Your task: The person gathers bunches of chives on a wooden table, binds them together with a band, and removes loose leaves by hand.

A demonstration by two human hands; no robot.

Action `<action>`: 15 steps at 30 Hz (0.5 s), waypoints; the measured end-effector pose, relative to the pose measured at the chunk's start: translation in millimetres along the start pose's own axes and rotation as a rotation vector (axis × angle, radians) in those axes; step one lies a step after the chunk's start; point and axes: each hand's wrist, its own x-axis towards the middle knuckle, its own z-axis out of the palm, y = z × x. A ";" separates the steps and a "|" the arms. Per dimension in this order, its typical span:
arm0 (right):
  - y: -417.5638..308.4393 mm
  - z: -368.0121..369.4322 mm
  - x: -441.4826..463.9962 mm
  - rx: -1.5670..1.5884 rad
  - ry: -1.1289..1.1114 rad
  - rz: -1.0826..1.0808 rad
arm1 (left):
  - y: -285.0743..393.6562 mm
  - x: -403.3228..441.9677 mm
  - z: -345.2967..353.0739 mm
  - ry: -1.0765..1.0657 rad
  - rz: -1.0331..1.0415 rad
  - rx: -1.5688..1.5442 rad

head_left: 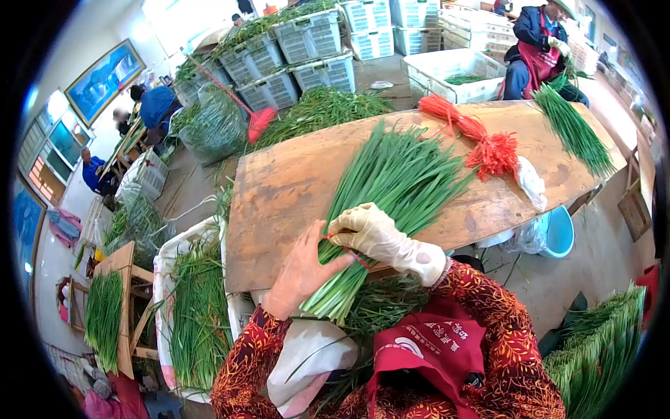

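Red apron (433, 342) lies closest; beyond it, the green bundle (398, 181) crosses the table's (279, 188) near edge. Left hand (303, 269) grips its stems; gloved right hand (377, 234) curls by the red tie (361, 261), pinch unclear. Best to press stems evenly, cinching snugly without bruising.

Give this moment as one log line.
left hand: on green bunch | right hand: gloved, on it | bunch: partly on wooden table

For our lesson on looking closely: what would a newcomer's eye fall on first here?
Probably the large bunch of green stalks, fanned over the wooden table, a bare left hand and a gloved right hand near its pale end. Then the bright red-orange strands, lying on the table to its right.
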 end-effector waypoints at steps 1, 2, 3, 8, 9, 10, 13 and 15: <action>-3.5 -0.6 -2.1 0.018 0.004 0.019 | 0.1 0.7 6.4 -0.010 0.001 0.054; -6.5 0.3 -2.8 -0.032 0.002 0.010 | 2.9 1.0 12.8 -0.018 -0.002 0.108; -10.4 1.2 -3.1 -0.080 -0.002 0.002 | 7.3 1.4 16.7 -0.027 -0.007 0.163; -15.7 3.6 -7.6 -0.118 -0.087 0.067 | 16.3 5.2 19.9 -0.056 -0.052 0.064; -16.7 2.8 -8.2 -0.116 -0.096 0.077 | 15.7 6.1 18.9 -0.085 -0.078 0.036; -17.4 2.2 -10.1 -0.113 -0.108 0.086 | 14.2 6.2 18.7 -0.113 -0.105 0.007; -21.6 0.4 -21.5 -0.078 -0.088 0.058 | -6.8 8.1 28.9 -0.082 -0.168 0.060; -23.2 -0.6 -27.7 -0.061 -0.074 0.028 | -4.9 6.9 28.5 -0.088 -0.184 0.073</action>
